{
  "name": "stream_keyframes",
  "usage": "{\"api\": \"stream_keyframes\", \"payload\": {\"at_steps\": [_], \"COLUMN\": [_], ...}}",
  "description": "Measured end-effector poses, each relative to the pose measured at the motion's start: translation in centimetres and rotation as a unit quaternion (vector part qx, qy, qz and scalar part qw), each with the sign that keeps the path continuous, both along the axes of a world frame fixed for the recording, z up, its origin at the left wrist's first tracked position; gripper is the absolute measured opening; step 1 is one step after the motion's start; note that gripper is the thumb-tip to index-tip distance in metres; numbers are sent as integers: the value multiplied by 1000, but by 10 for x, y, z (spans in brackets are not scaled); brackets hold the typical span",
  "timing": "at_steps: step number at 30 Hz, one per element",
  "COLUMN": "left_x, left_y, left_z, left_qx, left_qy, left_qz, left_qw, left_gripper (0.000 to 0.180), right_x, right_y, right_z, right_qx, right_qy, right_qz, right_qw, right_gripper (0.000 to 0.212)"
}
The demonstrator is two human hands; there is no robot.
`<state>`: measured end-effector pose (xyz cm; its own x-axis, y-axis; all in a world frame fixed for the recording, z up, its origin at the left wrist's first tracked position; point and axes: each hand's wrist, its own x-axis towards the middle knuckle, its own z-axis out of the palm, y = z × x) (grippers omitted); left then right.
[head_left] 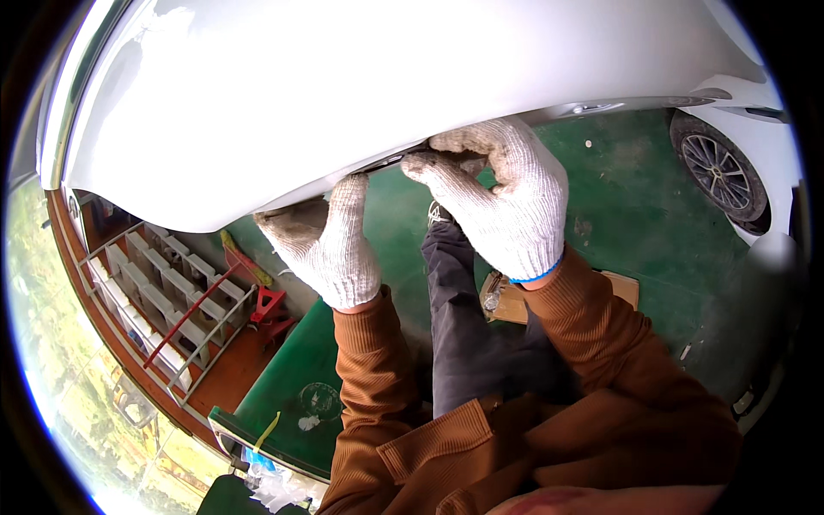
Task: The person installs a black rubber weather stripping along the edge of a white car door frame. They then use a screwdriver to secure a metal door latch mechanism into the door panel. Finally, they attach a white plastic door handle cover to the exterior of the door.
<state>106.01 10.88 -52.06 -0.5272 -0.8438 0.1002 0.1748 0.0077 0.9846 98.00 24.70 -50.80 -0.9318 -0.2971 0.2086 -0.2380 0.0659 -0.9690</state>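
Note:
A large white car panel (pixel 343 77) curves across the upper view. Both my hands wear white knit gloves with brown-soiled fingers. My left hand (pixel 330 249) is curled at the panel's lower edge, thumb and fingers set apart along it; part of its grip is hidden. Farther right, my right hand (pixel 506 193) closes thumb and forefinger at the same edge. Between the two hands, a narrow dark strip (pixel 388 160) runs along that edge. Exactly what lies between the right fingertips is hidden.
A white car's wheel (pixel 719 172) stands at right on the green floor (pixel 618 197). At left are a metal rack (pixel 184 300) and a red jack-like stand (pixel 269 307). Near my legs lies flattened cardboard (pixel 620 290). A green-topped table (pixel 287 386) is by my left arm.

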Motion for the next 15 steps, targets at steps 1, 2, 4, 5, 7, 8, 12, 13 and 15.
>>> {"api": "stream_keyframes", "payload": {"at_steps": [1,2,4,5,7,8,12,13,15], "left_x": [1,2,2,2,1,-1,-6,-7,-8], "left_y": [0,-2,-3,-3,-1,0,4,5,4], "left_z": [-1,0,1,2,4,5,7,7,7], "left_qx": [-26,-17,7,12,19,15,-10,-30,-91], "left_qy": [-18,-16,-20,-19,-16,-17,-30,-27,-66], "left_qz": [-5,-5,-1,1,2,1,2,-7,-3], "left_qw": [999,1000,1000,1000,1000,1000,1000,999,994], "left_gripper": [73,81,96,96,96,96,99,100,74], "right_x": [1,4,8,10,15,16,22,24,27], "right_y": [-1,-2,-5,-7,-11,-12,-16,-16,-18], "right_z": [0,-1,-2,-3,-3,-3,-2,-1,1], "right_qx": [6,4,-4,-5,-3,-11,-17,-12,-12], "right_qy": [8,19,48,49,52,56,26,24,20], "right_qz": [-7,-16,-39,-48,-70,-74,-93,-95,-99], "right_qw": [1000,1000,998,998,996,996,995,995,995], "right_gripper": [26,26,27,27,27,25,28,28,29]}}
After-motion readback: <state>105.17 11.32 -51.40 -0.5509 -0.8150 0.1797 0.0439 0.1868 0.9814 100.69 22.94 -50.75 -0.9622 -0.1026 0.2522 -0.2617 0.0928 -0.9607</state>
